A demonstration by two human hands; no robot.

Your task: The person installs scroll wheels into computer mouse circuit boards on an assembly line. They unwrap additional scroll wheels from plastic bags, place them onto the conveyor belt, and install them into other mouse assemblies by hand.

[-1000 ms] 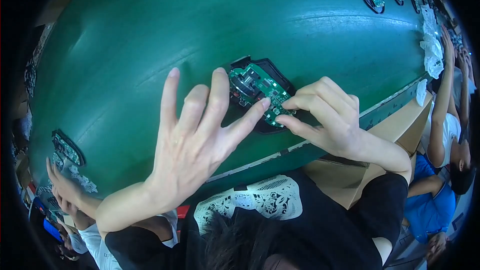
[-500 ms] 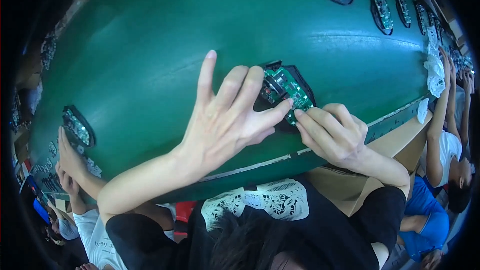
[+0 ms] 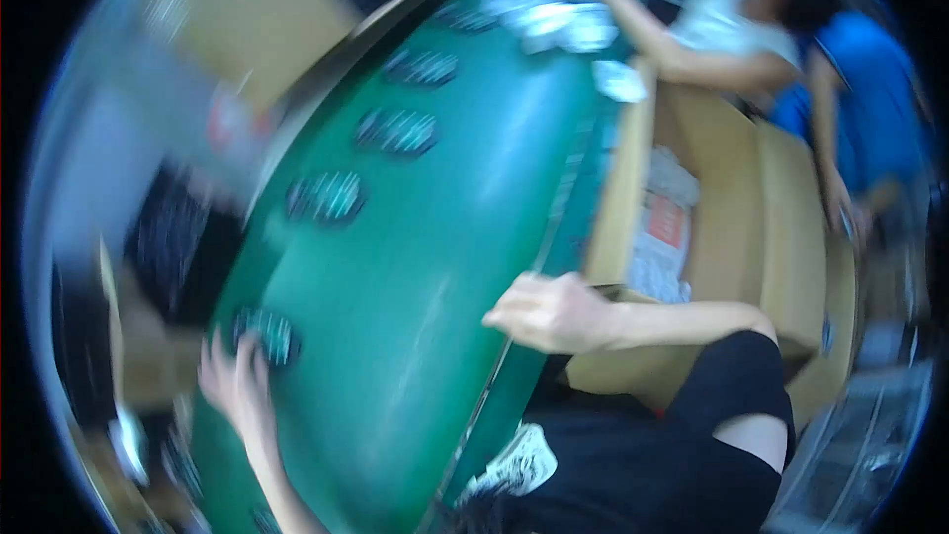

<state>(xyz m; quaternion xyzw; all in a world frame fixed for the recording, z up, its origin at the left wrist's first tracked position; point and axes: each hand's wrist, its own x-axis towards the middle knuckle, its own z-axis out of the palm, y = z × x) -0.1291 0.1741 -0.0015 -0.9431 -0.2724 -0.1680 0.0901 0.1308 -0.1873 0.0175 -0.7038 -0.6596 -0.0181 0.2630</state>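
My left hand (image 3: 240, 388) reaches over the green tabletop (image 3: 395, 267) at lower left, its fingers apart. Its fingertips touch or overlap the near edge of a dark shell with a green circuit board (image 3: 267, 336); motion blur hides the exact contact. Closer to the table's right edge, my right hand (image 3: 556, 311) is raised with its fingers curled together. Whatever those fingers may hold is hidden.
More board-filled shells (image 3: 326, 198) lie in a row along the table's far side. White crumpled wrapping (image 3: 563, 25) lies near a co-worker's arm (image 3: 633, 20). An open cardboard box (image 3: 791, 218) holding packets stands beside the table's right edge.
The view has swung to the right. Both hands were together on one circuit board in its shell; now they are apart, the left over by a shell, the right curled near the table edge.
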